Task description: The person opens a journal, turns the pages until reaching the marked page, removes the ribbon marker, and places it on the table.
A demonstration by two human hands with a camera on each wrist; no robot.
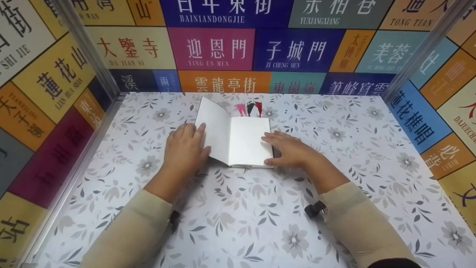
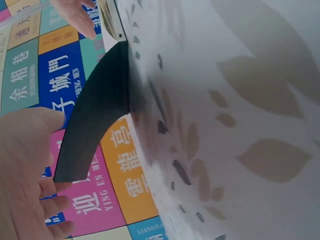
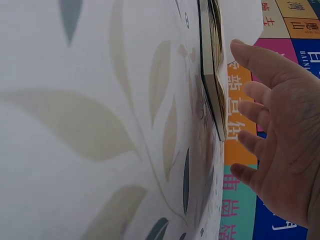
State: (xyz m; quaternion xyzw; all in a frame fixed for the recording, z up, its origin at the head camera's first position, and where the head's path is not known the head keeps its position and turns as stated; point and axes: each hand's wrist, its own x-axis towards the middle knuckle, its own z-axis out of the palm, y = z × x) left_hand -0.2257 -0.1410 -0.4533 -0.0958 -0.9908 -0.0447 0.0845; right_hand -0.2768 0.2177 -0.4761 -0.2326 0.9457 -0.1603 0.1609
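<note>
In the head view a small book (image 1: 250, 139) lies opened on the flowered tabletop, with blank white pages. Its left cover (image 1: 215, 132) stands tilted up from the table; the left wrist view shows the dark outer side of the cover (image 2: 95, 110). My left hand (image 1: 185, 147) is at the cover's free edge, thumb and fingers spread along it and lightly bent. At the right edge of the page block is my right hand (image 1: 288, 149), thumb and fingers apart. The right wrist view has this hand (image 3: 285, 120) above the page edges with loosely bent fingers.
Pink, dark green and red tassels (image 1: 254, 108) stick out behind the book's top edge. The flowered tabletop (image 1: 238, 216) runs up to walls of coloured signs (image 1: 212, 48) at the back and sides. Clear upright strips (image 1: 412, 48) mark the back corners.
</note>
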